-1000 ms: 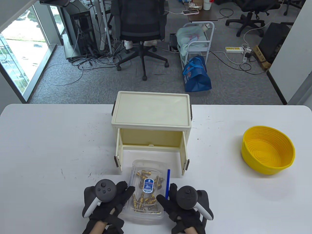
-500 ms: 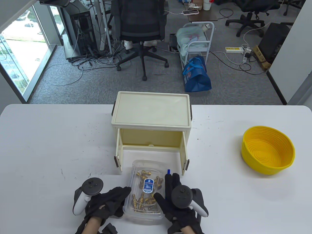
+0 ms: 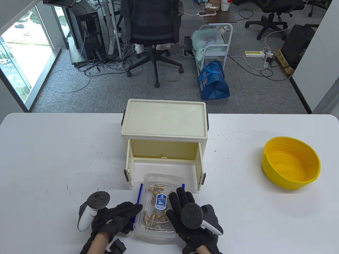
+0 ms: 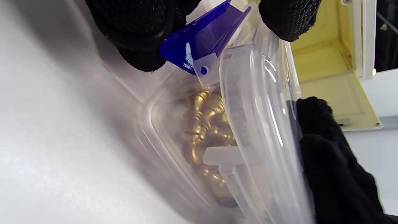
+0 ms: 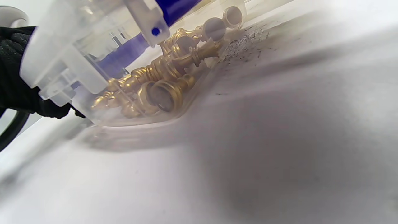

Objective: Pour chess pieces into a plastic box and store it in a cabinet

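blue label (image 3: 161, 200) unreadable, plastic box (image 3: 157, 182) lid

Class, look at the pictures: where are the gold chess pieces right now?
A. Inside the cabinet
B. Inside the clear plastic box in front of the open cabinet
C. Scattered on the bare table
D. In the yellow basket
B: the gold chess pieces lie inside the clear plastic box, which sits on the table before the open cabinet, between both hands.
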